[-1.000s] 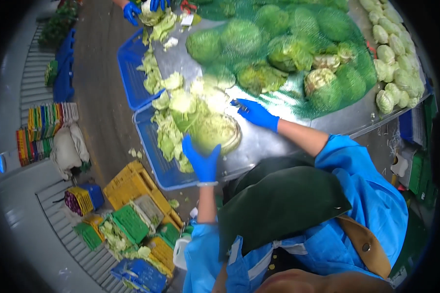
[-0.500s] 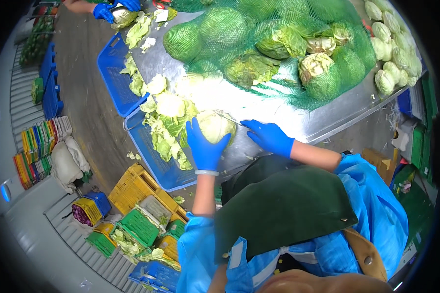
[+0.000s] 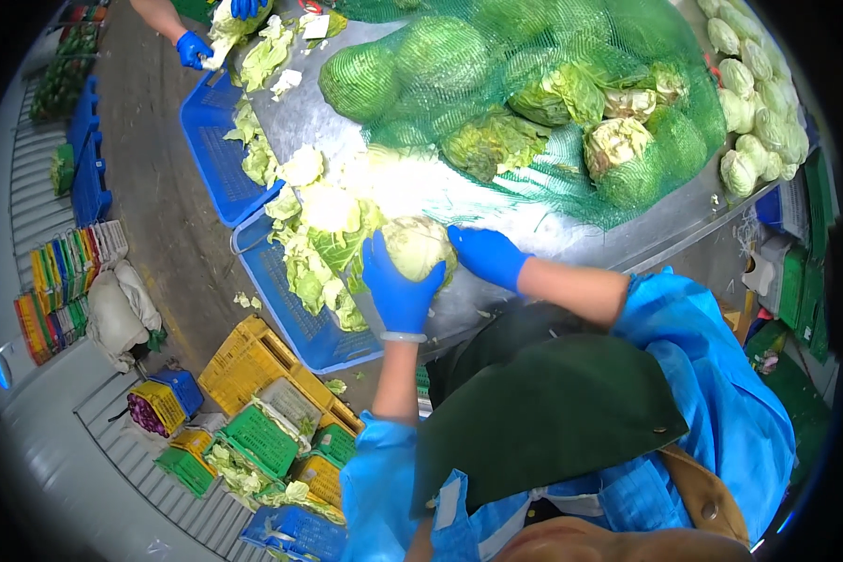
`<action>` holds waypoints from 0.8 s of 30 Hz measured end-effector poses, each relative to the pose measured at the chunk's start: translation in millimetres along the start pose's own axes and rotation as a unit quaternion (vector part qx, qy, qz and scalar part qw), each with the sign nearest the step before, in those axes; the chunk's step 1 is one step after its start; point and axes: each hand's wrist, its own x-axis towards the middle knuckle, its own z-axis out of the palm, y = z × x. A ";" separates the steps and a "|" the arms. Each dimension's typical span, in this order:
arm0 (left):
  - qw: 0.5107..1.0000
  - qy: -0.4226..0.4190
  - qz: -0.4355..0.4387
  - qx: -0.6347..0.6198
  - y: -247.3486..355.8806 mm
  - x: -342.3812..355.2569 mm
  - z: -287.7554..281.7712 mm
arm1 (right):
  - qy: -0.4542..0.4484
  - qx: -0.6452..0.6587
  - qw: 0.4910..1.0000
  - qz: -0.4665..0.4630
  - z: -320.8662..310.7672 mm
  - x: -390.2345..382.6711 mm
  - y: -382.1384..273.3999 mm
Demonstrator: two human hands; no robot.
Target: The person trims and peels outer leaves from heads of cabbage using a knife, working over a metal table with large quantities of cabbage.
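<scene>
A pale, trimmed cabbage rests on the metal table near its front edge. My left hand, in a blue glove, wraps its fingers and thumb around the cabbage's near left side. From the right, my blue-gloved right hand is closed, its fingertips against the cabbage. It holds a knife, whose blade is hidden now and showed half a second ago. Loose outer leaves lie left of the cabbage, spilling over a blue crate.
Green net sacks of cabbages cover the table's far side. Trimmed cabbages are piled far right. Another blue crate stands left. A co-worker's gloved hand works at the upper left. Yellow crates stand lower left.
My right hand has moved left, up against the cabbage, and the knife blade has gone out of sight. The co-worker's hands have shifted, with a leaf now pulled from their cabbage.
</scene>
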 end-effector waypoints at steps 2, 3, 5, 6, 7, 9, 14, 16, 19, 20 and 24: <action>1.000 -0.004 0.003 -0.013 2.9 1.4 0.4 | -0.003 -0.002 1.000 -0.002 -3.2 4.1 -0.3; 1.000 -0.002 -0.014 -0.013 3.1 0.2 2.3 | 0.000 0.005 1.000 0.009 -4.1 4.9 -2.1; 0.999 0.008 -0.029 -0.014 15.0 -4.4 7.7 | 0.007 0.008 1.000 0.014 -10.8 7.0 2.3; 0.994 0.015 0.018 0.105 27.7 -15.4 17.0 | -0.021 0.033 0.997 0.068 -10.3 8.7 8.6; 0.971 0.022 0.065 0.229 38.1 -26.3 19.5 | -0.046 0.063 0.990 0.120 -3.9 12.7 8.9; 0.973 0.022 0.069 0.220 37.4 -27.4 29.0 | -0.002 0.088 0.993 0.073 23.9 5.2 46.7; 0.993 0.068 -0.010 -0.094 -42.2 -56.8 -2.2 | -0.028 0.078 0.994 0.072 37.1 -58.1 46.8; 0.969 0.052 -0.068 -0.231 -55.5 -81.4 -5.7 | -0.020 0.090 0.993 0.069 37.8 -71.8 58.1; 0.764 0.199 -0.362 -0.495 -18.0 -81.9 1.7 | -0.003 0.080 0.996 0.037 13.5 -67.2 38.2; 0.763 0.206 -0.359 -0.496 -18.4 -80.9 3.8 | 0.012 0.058 0.998 0.014 6.8 -61.9 32.3; 0.841 0.164 -0.225 -0.463 -42.9 -80.3 5.3 | 0.209 0.027 0.973 -0.098 -17.7 -33.9 31.1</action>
